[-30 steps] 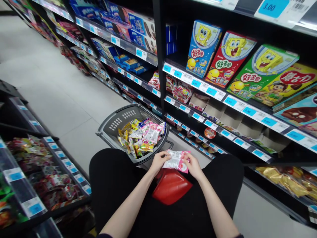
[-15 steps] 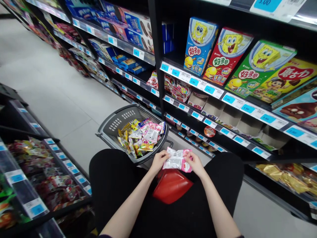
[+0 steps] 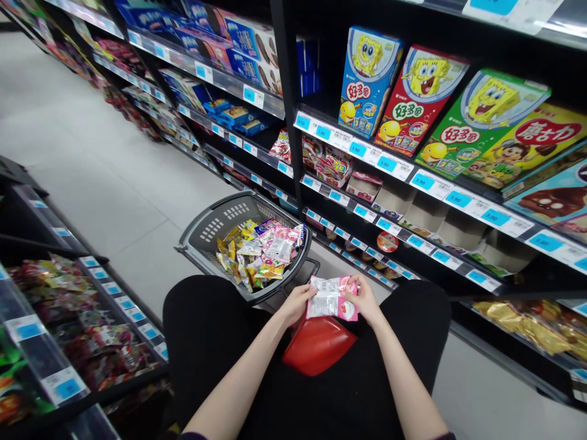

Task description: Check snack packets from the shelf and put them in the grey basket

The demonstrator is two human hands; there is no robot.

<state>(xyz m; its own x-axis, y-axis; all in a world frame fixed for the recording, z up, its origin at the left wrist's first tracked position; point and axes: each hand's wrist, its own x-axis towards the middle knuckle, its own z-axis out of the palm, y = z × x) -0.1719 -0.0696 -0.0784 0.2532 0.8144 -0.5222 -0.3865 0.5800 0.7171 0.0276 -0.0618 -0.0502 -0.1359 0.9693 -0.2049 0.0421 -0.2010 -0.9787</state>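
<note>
A pink and white candy packet is stretched between my two hands above my lap, its printed white back facing up. My left hand pinches its left edge. At the packet's right edge, my right hand grips with thumb and fingers. Just below it is a glossy red surface between my legs; what it belongs to is partly hidden. Beyond my left knee stands a grey shopping basket, with several snack packets in yellow, pink, white and blue heaped inside.
Shelves with cartoon snack boxes and price tags rise ahead and to the right. Blue biscuit boxes fill shelves further left. A low rack of wrapped snacks stands at my left. Grey floor runs between the racks.
The packet has been flattened and spread out more between my hands. My right-hand fingers have shifted slightly on its edge. The basket and its contents look the same.
</note>
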